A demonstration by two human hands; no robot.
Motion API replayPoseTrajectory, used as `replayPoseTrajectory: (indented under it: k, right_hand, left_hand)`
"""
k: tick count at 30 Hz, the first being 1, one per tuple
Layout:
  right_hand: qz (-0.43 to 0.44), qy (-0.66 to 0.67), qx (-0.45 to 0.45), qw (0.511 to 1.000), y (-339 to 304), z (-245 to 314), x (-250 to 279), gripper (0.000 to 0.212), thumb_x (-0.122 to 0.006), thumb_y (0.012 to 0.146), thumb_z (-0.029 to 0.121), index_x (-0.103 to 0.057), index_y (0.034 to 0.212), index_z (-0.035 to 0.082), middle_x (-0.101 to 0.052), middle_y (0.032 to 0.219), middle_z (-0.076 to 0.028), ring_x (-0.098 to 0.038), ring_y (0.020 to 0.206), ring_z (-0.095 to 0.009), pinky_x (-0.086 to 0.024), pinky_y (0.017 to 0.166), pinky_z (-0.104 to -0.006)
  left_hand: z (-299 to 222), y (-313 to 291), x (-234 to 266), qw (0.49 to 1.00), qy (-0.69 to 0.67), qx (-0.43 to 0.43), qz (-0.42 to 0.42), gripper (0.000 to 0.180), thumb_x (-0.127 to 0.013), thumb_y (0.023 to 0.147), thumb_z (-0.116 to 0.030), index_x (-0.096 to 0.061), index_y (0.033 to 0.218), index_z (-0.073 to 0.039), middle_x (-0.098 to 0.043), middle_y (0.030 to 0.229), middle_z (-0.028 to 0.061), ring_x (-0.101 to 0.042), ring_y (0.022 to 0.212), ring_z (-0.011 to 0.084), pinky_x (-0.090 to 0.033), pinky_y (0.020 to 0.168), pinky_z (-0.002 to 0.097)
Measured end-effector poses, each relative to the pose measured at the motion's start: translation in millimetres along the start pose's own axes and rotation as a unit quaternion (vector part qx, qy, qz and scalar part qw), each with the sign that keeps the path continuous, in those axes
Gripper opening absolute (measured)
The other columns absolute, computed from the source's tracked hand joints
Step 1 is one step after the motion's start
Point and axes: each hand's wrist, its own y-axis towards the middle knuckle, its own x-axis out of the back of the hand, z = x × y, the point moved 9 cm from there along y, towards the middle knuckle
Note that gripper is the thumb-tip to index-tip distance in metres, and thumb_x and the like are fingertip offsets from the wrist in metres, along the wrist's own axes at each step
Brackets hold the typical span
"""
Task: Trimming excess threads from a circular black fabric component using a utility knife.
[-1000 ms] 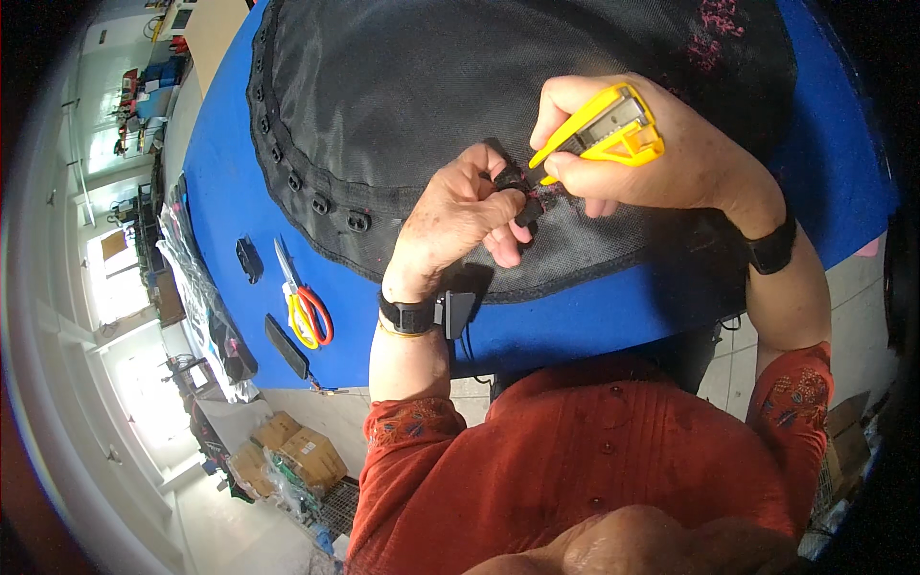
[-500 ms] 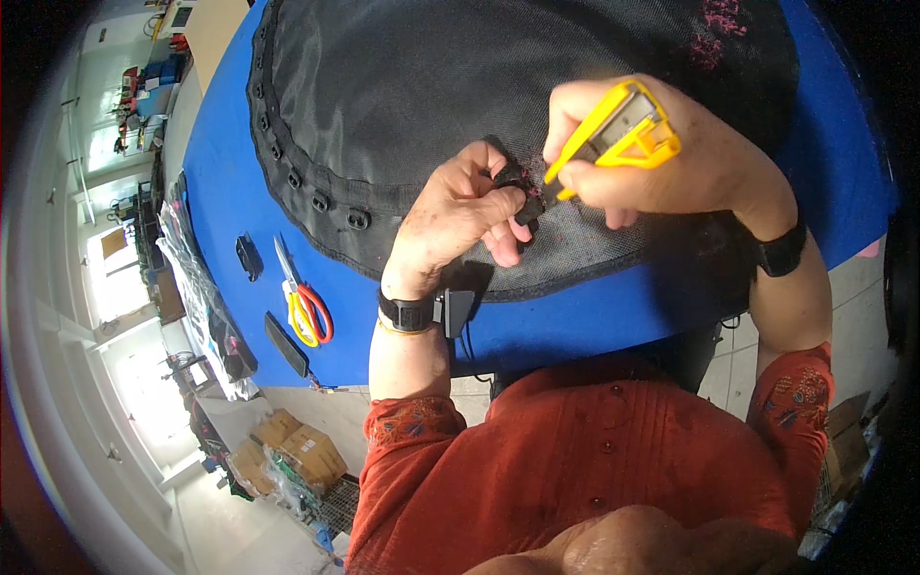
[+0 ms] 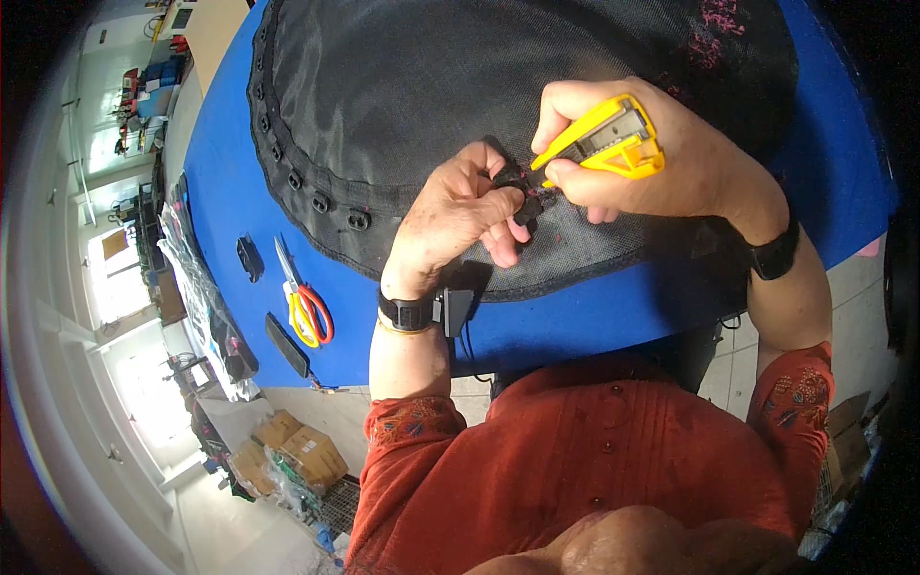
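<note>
A large round piece of black mesh fabric [image 3: 412, 96] lies before me, with small black plastic rings [image 3: 358, 219] spaced along its left border. My left hand [image 3: 443, 213] pinches a gathered black piece of its edge [image 3: 525, 182] between thumb and fingers, with bits of pink thread on it. Closed around yellow thread snips [image 3: 613, 144], my right hand [image 3: 680, 163] holds their tips close to that gathered edge, just right of my left fingers. Whether the tips touch the thread I cannot tell. Loose pink threads [image 3: 706, 50] lie on the mesh at the far right.
Under the mesh is a blue table [image 3: 225, 163]. Red and yellow handled scissors [image 3: 309, 311], a small black object [image 3: 249, 257] and a flat black strip [image 3: 287, 345] lie on its left. Clear plastic bags [image 3: 196, 273] hang beyond the left edge; cardboard boxes [image 3: 307, 452] sit on the floor.
My right hand has shifted slightly left with the snips, bringing the tips nearer my left fingers. My left hand stays nearly still on the gathered edge.
</note>
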Motion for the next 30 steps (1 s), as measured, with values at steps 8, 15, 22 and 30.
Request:
replayPoseTrajectory:
  k: [8, 15, 22, 30]
  right_hand:
    - [-0.004, 0.040, -0.096, 0.995, -6, -13, -4, 0.026, -0.074, 0.080, 0.017, -0.059, 0.097, 0.005, -0.063, 0.075, -0.002, -0.062, 0.056, -0.010, -0.053, 0.052, -0.0248]
    - [-0.043, 0.042, 0.011, 0.998, 1, -7, 8, 0.009, -0.065, 0.089, 0.009, -0.058, 0.096, 0.007, -0.065, 0.080, -0.003, -0.066, 0.061, -0.009, -0.053, 0.055, -0.0224]
    - [-0.009, 0.013, 0.005, 1.000, 2, -2, -1, 0.011, -0.066, 0.089, 0.009, -0.058, 0.096, 0.007, -0.065, 0.078, -0.003, -0.066, 0.062, -0.009, -0.053, 0.056, -0.0222]
    - [0.015, -0.094, 0.104, 0.990, -1, 13, -6, 0.015, -0.068, 0.087, 0.013, -0.058, 0.095, 0.007, -0.064, 0.075, -0.003, -0.064, 0.060, -0.009, -0.053, 0.058, -0.0226]
  left_hand:
    - [-2, -2, 1, 1.000, -0.011, 0.003, -0.002, 0.019, -0.058, 0.092, 0.003, -0.046, 0.106, 0.001, -0.067, 0.070, 0.0153, -0.064, 0.047, 0.0206, -0.054, 0.043, 0.0275]
    - [-2, 0, -3, 1.000, -0.003, 0.019, 0.020, 0.021, -0.057, 0.093, 0.002, -0.041, 0.105, -0.001, -0.065, 0.069, 0.0156, -0.065, 0.048, 0.0191, -0.053, 0.041, 0.0264]
    - [0, -1, 1, 1.000, -0.010, 0.003, 0.011, 0.021, -0.057, 0.091, 0.004, -0.045, 0.108, 0.001, -0.066, 0.071, 0.0161, -0.066, 0.050, 0.0222, -0.055, 0.043, 0.0276]
    - [0, 0, 0, 1.000, -0.013, -0.001, 0.023, 0.019, -0.058, 0.092, 0.002, -0.044, 0.105, 0.001, -0.066, 0.070, 0.0154, -0.066, 0.050, 0.0206, -0.054, 0.043, 0.0267]
